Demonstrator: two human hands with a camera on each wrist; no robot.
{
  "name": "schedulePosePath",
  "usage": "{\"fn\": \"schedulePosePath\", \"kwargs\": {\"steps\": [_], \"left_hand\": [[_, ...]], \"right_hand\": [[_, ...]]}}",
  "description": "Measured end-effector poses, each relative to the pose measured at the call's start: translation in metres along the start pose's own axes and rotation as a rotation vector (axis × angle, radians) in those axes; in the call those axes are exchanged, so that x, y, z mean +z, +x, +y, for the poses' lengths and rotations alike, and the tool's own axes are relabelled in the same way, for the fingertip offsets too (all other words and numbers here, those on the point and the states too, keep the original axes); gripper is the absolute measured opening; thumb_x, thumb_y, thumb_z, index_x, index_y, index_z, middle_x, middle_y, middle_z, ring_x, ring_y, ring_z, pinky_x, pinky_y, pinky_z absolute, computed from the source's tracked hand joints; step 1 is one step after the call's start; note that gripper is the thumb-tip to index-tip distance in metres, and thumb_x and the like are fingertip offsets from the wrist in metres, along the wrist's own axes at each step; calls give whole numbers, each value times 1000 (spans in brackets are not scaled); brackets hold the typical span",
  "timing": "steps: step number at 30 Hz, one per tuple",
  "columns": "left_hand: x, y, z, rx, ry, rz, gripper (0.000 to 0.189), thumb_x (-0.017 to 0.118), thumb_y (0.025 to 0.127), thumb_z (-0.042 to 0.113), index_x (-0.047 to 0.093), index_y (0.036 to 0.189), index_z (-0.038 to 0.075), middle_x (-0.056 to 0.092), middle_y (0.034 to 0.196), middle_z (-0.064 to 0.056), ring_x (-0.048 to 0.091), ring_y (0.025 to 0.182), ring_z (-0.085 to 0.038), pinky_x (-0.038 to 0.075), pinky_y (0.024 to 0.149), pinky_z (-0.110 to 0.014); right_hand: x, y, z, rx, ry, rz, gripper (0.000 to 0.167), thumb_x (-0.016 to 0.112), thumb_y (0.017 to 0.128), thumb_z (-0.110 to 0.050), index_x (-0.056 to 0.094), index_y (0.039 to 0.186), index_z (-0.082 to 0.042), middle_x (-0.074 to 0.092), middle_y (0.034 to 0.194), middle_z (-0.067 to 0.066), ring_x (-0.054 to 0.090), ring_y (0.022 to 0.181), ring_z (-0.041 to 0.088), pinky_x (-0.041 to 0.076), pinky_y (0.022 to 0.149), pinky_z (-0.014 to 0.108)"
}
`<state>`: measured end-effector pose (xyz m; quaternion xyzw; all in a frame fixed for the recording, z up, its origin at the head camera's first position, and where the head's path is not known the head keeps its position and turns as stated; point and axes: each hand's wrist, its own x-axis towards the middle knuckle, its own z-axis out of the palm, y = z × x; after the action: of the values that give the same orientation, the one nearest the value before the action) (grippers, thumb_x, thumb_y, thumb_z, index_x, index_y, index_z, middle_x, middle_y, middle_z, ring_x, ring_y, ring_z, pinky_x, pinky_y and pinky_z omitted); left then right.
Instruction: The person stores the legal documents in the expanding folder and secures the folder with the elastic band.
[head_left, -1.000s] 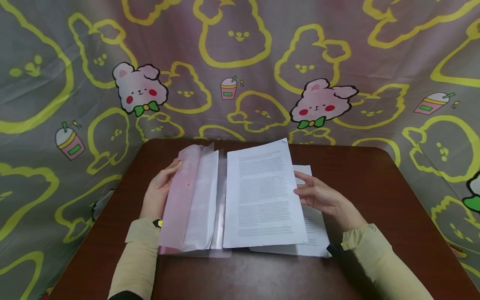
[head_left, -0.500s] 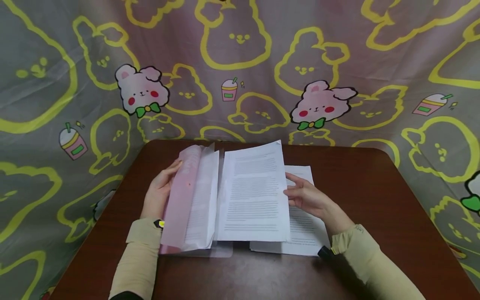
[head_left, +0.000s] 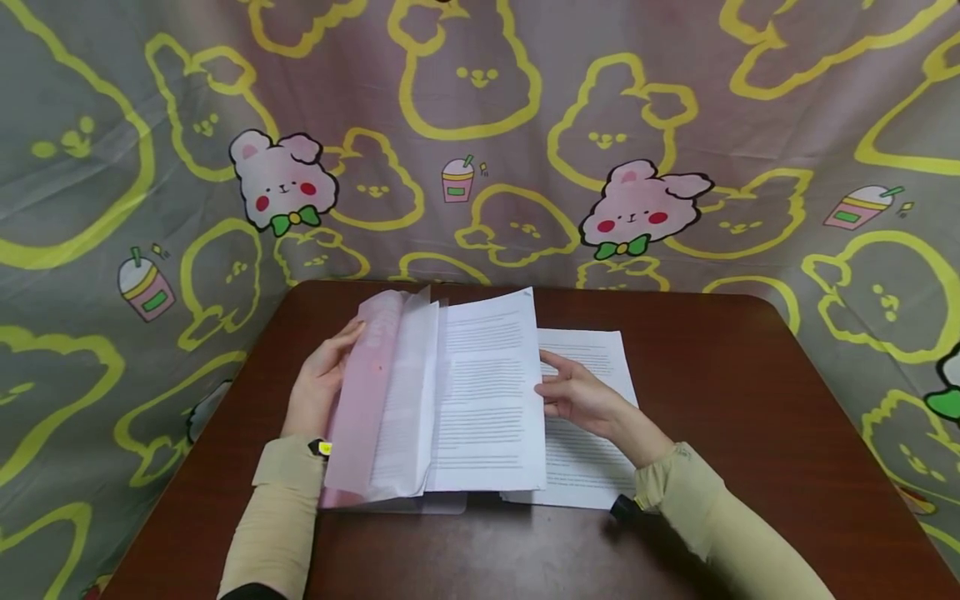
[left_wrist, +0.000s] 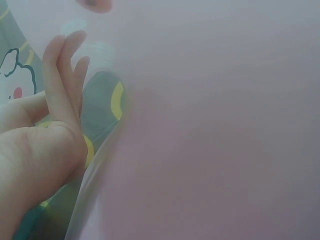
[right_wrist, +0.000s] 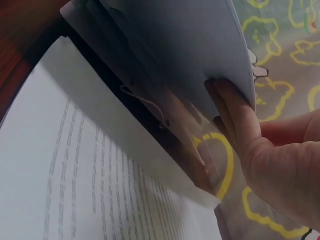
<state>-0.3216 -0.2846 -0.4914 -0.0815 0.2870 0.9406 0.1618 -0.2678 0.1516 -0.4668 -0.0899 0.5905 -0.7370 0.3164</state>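
Observation:
My left hand grips the left side of a pink translucent folder, holding its cover and filled pages tilted up. In the left wrist view that pink cover fills most of the picture beside the hand. Thumb and fingers of my right hand pinch the right edge of printed sheets, raised at a slant. Their left edge lies under a clear plastic sleeve of the folder. From the right wrist view, fingers of the right hand lie behind the sheets.
A second stack of printed paper lies on the brown table, partly under the raised sheets and right hand. Behind the table hangs a curtain with yellow outlines and bunny faces.
The right hand has moved left with the printed sheets, so their left edge has slid into the clear sleeve. More of the stack on the table shows. The left hand holds its place.

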Motion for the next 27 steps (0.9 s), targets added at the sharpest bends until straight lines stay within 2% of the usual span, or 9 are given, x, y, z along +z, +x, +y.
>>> {"fn": "schedulePosePath", "kwargs": {"steps": [3, 8, 10, 11, 14, 18, 22, 27], "left_hand": [[-1, 0, 0, 4, -12, -10, 58, 46, 113, -1, 25, 164, 20, 76, 104, -6, 77, 83, -14, 66, 74, -24], [-1, 0, 0, 2, -29, -9, 44, 47, 113, -3, 37, 152, 17, 75, 102, -7, 77, 83, -15, 66, 73, -25], [0, 0, 0, -1, -27, 4, 49, 49, 112, -2, 36, 154, 18, 75, 102, -6, 76, 83, -14, 66, 73, -25], [0, 0, 0, -7, -35, 7, 56, 50, 112, -2, 33, 160, 21, 75, 103, -6, 76, 84, -14, 66, 73, -25], [1, 1, 1, -18, -60, 11, 80, 51, 111, -1, 14, 175, 30, 74, 109, -4, 76, 87, -13, 67, 76, -25], [1, 2, 1, -41, -109, -4, 93, 50, 111, -2, -3, 177, 38, 74, 113, -3, 78, 88, -14, 67, 76, -26], [0, 3, 1, -39, -130, -5, 94, 49, 111, -4, -2, 177, 38, 77, 113, -4, 80, 88, -16, 68, 76, -28], [-3, 4, 2, -27, -149, -1, 93, 49, 110, -5, 1, 177, 37, 78, 112, -5, 80, 90, -16, 68, 78, -27]], "right_hand": [[7, 7, 1, 8, 12, 10, 80, 45, 109, 9, 4, 176, -5, 74, 129, 8, 78, 107, 11, 68, 89, 27], [19, 17, 8, 49, 36, 67, 78, 43, 109, 10, 7, 177, -7, 69, 143, 21, 78, 106, 12, 69, 90, 28], [24, 21, 10, 59, 35, 81, 78, 43, 109, 9, 8, 177, -8, 64, 151, 26, 77, 107, 12, 68, 91, 29], [26, 22, 11, 62, 42, 85, 78, 43, 109, 9, 8, 177, -8, 61, 154, 28, 77, 107, 12, 68, 91, 28], [29, 27, 14, 54, 64, 70, 79, 43, 109, 10, 7, 177, -7, 56, 158, 30, 77, 107, 12, 68, 90, 28], [31, 30, 17, 40, 119, 21, 79, 40, 109, 10, 4, 177, -7, 52, 161, 30, 78, 107, 13, 68, 91, 28], [32, 33, 18, 42, 150, -1, 77, 37, 110, 10, 4, 177, -9, 45, 167, 32, 79, 108, 13, 68, 93, 29], [34, 39, 21, 43, 134, -19, 77, 38, 110, 9, 3, 177, -9, 39, 170, 36, 78, 111, 14, 68, 95, 30]]}}
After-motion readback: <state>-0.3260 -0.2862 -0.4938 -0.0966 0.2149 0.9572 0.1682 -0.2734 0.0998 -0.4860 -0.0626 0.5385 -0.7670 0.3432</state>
